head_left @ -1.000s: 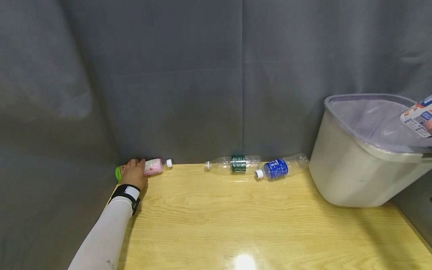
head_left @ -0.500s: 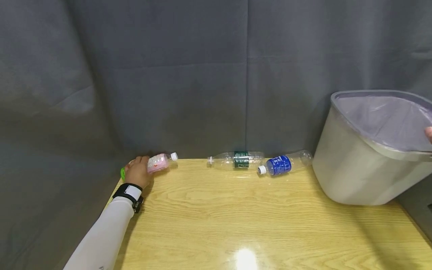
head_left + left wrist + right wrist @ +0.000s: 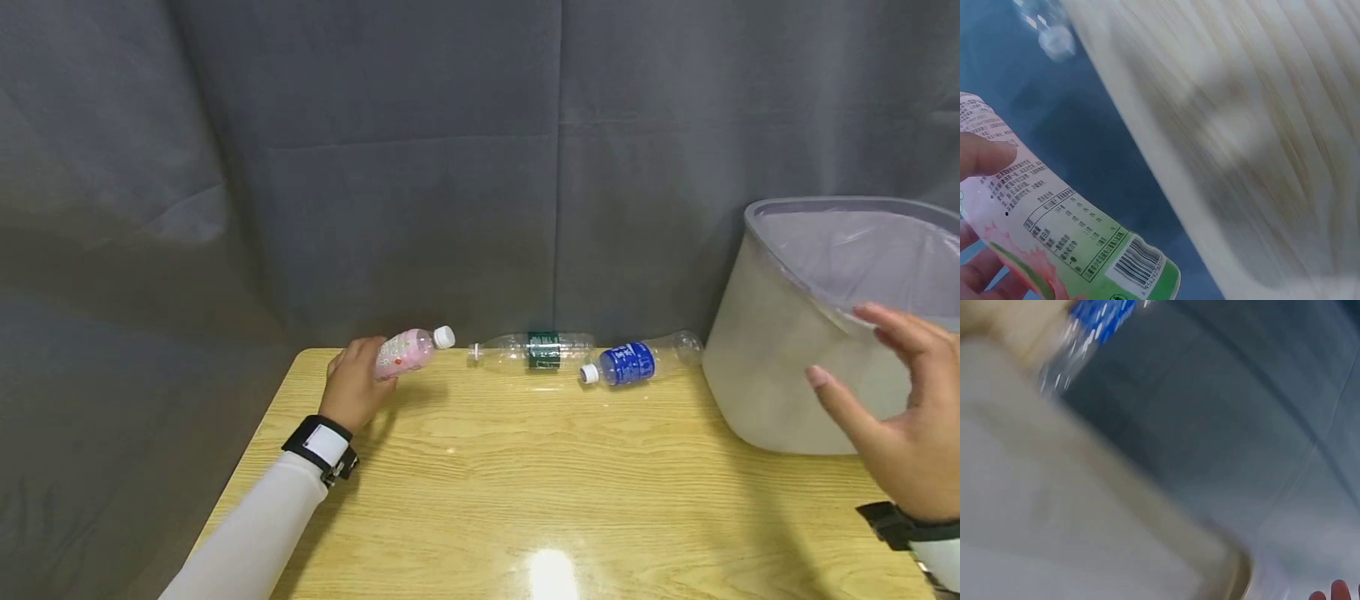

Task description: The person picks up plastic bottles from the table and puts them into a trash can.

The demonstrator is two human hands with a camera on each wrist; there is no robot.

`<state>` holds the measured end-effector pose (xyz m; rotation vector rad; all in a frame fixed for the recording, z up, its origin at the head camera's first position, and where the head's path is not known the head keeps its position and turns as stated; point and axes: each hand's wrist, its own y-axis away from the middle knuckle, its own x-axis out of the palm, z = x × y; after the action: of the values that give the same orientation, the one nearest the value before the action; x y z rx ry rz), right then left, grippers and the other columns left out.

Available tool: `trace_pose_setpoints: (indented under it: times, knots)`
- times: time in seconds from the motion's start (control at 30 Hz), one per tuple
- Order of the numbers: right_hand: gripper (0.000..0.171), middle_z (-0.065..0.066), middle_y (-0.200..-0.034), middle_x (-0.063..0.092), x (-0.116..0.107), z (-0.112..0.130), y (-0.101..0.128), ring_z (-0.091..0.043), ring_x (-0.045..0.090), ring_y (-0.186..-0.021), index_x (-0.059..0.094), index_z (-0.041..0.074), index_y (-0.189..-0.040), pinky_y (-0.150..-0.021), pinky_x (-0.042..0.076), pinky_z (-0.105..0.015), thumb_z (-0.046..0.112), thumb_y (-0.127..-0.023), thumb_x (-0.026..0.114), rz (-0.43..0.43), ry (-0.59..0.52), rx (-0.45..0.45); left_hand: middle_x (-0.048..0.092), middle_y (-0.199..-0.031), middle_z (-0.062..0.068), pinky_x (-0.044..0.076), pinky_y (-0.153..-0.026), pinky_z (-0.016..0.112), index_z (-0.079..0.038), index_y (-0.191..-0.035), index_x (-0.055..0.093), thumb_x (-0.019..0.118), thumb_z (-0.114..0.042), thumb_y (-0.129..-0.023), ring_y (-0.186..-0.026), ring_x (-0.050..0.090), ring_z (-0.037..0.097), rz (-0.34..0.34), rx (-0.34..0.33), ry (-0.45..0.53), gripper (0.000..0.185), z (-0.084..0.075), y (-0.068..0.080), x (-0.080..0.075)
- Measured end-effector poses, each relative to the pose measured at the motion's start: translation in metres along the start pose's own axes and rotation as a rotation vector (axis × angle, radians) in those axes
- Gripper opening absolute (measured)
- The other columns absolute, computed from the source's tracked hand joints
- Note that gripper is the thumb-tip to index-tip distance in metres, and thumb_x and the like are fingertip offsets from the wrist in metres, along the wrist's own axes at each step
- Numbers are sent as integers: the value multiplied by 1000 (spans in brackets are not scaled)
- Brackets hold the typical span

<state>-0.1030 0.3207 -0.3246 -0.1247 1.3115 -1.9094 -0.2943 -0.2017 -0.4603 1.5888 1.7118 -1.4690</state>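
Note:
My left hand [image 3: 354,387] grips a pink-labelled plastic bottle [image 3: 405,353] with a white cap, held tilted with its cap toward the right. The left wrist view shows the thumb and curled fingers around the same bottle [image 3: 1066,219], whose label turns green near the base. At the right of the head view, my right hand [image 3: 911,408] is spread with nothing in it, in front of the trash bin [image 3: 787,367]. A clear bottle with a green label [image 3: 543,351] and a clear bottle with a blue label [image 3: 628,364] lie along the table's back edge.
The bin has a translucent liner [image 3: 862,250] and stands at the right end of the wooden table [image 3: 525,467]. A grey curtain [image 3: 412,167] hangs behind the table and along its left side.
My left hand has lifted the pink bottle off the table and carried it right. My right hand, which held a white-and-blue printed container over the bin, has let it go and moved left, away from the bin's opening.

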Motion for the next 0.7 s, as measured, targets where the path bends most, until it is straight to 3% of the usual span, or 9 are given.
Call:
trace_pose_setpoints:
  times: [0.13,0.23,0.37,0.53,0.7]
  knots:
    - [74,7,-138,51,22,15,22,1,41,-130,52,-5,-137,-111,32,-11,47,-88,70,141,-28,-28,60,-124,15,38,-105,56,-7,-131,56,84,-19,-76,-119,57,33,-8,53,81,63,-29,11,-3]
    - [62,3,-138,51,39,23,38,1,41,-130,51,-2,-138,-110,31,-10,19,-85,77,227,-79,-3,60,-124,13,41,-103,53,-8,-132,56,84,-22,-78,-116,59,31,3,65,162,63,-51,22,-4]
    - [80,8,-138,48,60,31,58,1,40,-132,49,2,-141,-109,32,-8,-15,-68,78,305,-139,47,58,-125,9,50,-99,49,-11,-135,53,84,-25,-79,-114,60,27,45,54,266,65,-78,37,-3]
    - [82,10,-141,47,80,39,76,2,43,-132,43,6,-145,-105,36,-6,-17,-72,75,378,-219,92,58,-124,4,55,-93,44,-15,-136,52,83,-28,-80,-110,60,20,115,54,396,66,-112,58,-4]
    - [82,8,-143,48,98,50,95,0,47,-130,36,14,-149,-102,40,-8,-9,-80,74,481,-291,127,56,-123,-5,55,-91,37,-21,-136,51,82,-31,-81,-108,58,10,191,112,503,63,-145,79,-4]
